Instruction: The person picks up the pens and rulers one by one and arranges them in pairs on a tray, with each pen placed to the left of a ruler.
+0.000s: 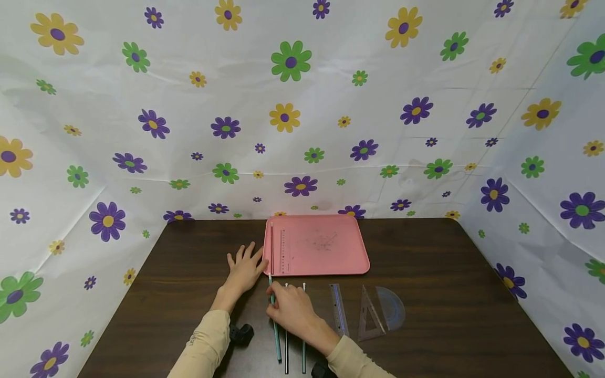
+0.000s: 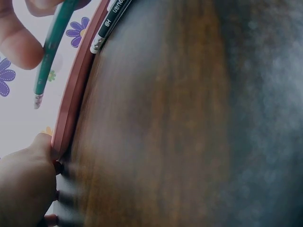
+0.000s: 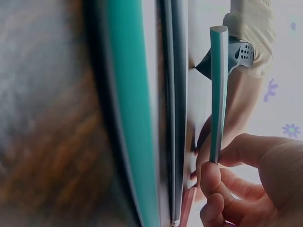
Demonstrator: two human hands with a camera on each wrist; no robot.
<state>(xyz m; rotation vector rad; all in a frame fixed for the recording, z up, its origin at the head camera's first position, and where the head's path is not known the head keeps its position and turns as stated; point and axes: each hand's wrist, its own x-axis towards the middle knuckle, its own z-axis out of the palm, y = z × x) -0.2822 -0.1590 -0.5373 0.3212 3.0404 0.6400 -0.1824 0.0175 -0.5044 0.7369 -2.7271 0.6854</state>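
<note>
Head view high, facing forward-down — wrist views close, sharing pinched pencil [image 3: 218,90]

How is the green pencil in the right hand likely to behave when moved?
The green pencil should stay stiff, since its shaft runs straight. It is probably light, being so slim. It may swivel in the right hand, because much of it sticks out past the pinch.

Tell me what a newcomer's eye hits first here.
The pink tray first, at the far edge of the dark table. Then the flower-print backdrop behind it, and the green pencil pinched in the right grip by the tray's near-left corner.
</note>
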